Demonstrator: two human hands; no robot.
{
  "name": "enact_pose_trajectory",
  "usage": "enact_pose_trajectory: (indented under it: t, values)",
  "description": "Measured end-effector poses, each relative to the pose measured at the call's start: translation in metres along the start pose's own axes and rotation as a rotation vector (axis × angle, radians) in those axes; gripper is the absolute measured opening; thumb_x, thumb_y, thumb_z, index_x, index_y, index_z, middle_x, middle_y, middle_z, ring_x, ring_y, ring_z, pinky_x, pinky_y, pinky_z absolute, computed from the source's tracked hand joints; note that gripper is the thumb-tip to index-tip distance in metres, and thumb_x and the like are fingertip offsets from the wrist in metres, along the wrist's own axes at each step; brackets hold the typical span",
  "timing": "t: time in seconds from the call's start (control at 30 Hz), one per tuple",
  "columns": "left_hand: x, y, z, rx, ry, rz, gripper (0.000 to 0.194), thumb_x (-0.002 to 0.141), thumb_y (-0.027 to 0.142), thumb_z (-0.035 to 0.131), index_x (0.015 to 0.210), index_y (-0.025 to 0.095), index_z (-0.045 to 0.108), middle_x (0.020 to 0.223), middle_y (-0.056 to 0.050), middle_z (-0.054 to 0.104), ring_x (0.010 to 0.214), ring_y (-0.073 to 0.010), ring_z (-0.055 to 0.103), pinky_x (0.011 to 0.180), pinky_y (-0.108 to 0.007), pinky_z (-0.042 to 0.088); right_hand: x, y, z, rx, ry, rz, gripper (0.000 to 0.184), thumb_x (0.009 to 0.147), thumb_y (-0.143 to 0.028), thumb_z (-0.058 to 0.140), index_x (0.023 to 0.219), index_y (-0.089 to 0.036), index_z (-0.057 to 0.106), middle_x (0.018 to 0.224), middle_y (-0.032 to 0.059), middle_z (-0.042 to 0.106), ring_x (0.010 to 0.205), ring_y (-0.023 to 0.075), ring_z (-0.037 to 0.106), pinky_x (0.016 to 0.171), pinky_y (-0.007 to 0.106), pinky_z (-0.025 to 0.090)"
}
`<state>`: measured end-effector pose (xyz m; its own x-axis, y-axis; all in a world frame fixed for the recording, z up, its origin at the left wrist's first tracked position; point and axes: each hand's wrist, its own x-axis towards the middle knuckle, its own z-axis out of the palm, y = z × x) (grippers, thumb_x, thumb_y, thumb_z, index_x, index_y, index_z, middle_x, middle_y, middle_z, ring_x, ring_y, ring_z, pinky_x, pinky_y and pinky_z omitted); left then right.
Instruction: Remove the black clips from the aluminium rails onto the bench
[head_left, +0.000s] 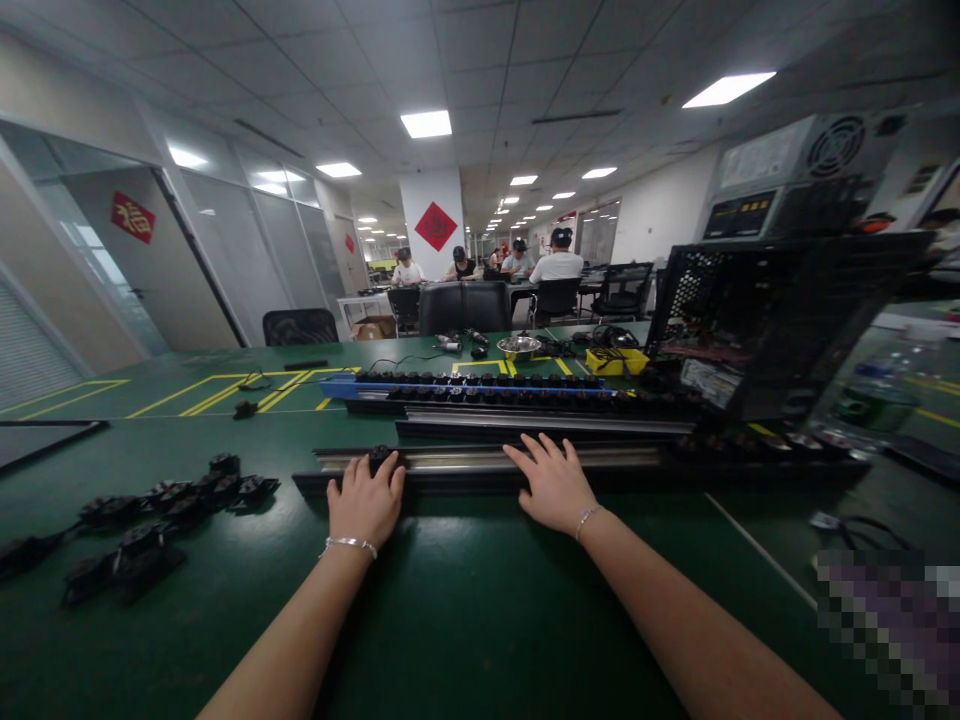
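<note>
A long black rail (465, 484) with a shiny metal channel lies crosswise in front of me on the green table. At its left end, the fingertips of my left hand (367, 505) are bent around a small black part (379, 455) that sits in the channel. The fingers hide part of that piece. My right hand (555, 487) rests on the rail near its middle, fingers spread, holding nothing. Several similar parts (739, 445) line the right end of the rail. More loose black parts (169, 495) lie in a pile on the left.
Behind the rail lie another black rail (540, 428) and a blue strip (337, 388) with rows of parts. An open computer case (795, 320) stands at right, near a plastic bottle (874, 390). A metal bowl (519, 346) and yellow tray (615, 361) sit farther back. People work beyond.
</note>
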<state>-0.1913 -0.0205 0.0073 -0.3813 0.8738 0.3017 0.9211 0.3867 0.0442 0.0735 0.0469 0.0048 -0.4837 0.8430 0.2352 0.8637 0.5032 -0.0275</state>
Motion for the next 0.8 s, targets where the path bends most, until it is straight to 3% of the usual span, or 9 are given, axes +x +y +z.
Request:
enact_pose_trajectory:
  t: [0.33,0.6,0.8]
  values:
    - [0.003,-0.004,0.003,-0.023,0.012,-0.054,0.049,0.090,0.049,0.025,0.132,0.035,0.046,0.143,-0.010,0.040,0.135,-0.0359,0.025,0.102,-0.060,0.024,0.001,0.000,0.001,-0.014,0.009,-0.004,0.068,0.074,-0.032,0.054,0.139,-0.033,0.033,0.147,0.0083,0.031,0.134,0.0325,0.022,0.105,0.056,0.010]
    - [0.011,-0.019,0.007,-0.037,0.018,-0.100,0.050,0.090,0.049,0.020,0.130,0.036,0.048,0.140,-0.009,0.044,0.135,-0.0372,0.022,0.101,-0.065,0.020,0.001,0.000,0.000,-0.013,0.004,-0.002,0.068,0.073,-0.032,0.053,0.139,-0.032,0.034,0.146,0.0084,0.032,0.134,0.0328,0.023,0.105,0.056,0.011]
    - [0.016,-0.031,0.007,-0.087,0.014,-0.156,0.052,0.089,0.051,0.019,0.128,0.035,0.050,0.138,-0.008,0.046,0.134,-0.0374,0.025,0.101,-0.062,0.023,0.001,0.001,0.001,-0.016,0.006,0.000,0.068,0.073,-0.033,0.053,0.139,-0.032,0.034,0.147,0.0083,0.032,0.134,0.0327,0.023,0.105,0.056,0.010]
